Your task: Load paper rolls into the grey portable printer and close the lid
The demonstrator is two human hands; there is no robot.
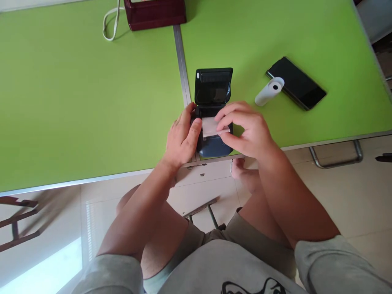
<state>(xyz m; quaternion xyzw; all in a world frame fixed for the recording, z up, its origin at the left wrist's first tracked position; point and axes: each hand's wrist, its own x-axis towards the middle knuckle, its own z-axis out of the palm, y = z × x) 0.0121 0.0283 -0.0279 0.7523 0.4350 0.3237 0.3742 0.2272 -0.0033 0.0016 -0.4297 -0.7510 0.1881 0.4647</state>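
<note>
While the left hand (183, 138) grasps the left side of an open-lidded black device (209, 111), the right hand (249, 128) pinches a pale paper strip (209, 127) across its front; the compartment's depths are hidden. The device sits at the near edge of a green table (92, 102), above a tiled floor (324, 192). One white roll (266, 94) and one phone (300, 83) lie right, one maroon object (155, 15) far left.

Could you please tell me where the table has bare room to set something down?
The widest bare patch of the table is left of the metal seam, short of the white cord. Another lies beyond the white roll and phone. It is crowded at the black device, with the left hand on it and the right hand at the paper.
</note>
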